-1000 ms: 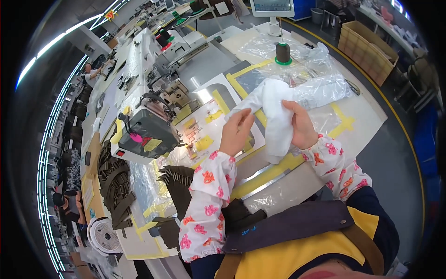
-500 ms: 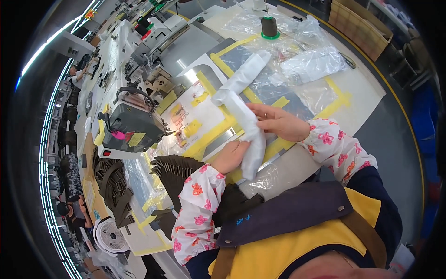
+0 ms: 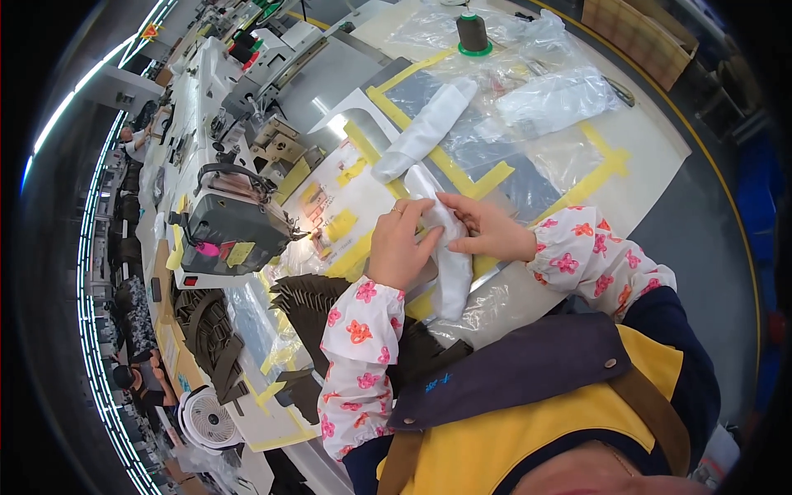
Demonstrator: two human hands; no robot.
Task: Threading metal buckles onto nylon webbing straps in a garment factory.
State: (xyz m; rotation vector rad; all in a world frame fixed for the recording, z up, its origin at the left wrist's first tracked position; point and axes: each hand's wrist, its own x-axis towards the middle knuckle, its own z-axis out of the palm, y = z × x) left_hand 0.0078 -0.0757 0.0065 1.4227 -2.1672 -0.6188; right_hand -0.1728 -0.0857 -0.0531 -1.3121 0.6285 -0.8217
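Observation:
A long white bundle in thin, shiny film (image 3: 452, 285) lies lengthwise between my two hands at the near side of the worktable. My left hand (image 3: 399, 245), with a ring on one finger, pinches its upper part from the left. From the right, my right hand (image 3: 493, 231) grips the same part, thumb and fingers closed around it. The fingertips of both hands nearly meet. A second white wrapped bundle (image 3: 427, 130) lies just beyond, apart from my hands. What the wrapping contains cannot be made out.
A sewing machine (image 3: 235, 223) stands left of my hands. Stacked dark fabric strips (image 3: 309, 309) lie near my left forearm. Farther back are a thread cone (image 3: 473, 35) and a clear plastic bag with white contents (image 3: 557, 103). A white fan (image 3: 208, 417) sits lower left.
My left hand has moved away from me along the bundle, up beside my right hand. The held bundle's far end has come apart from the second bundle.

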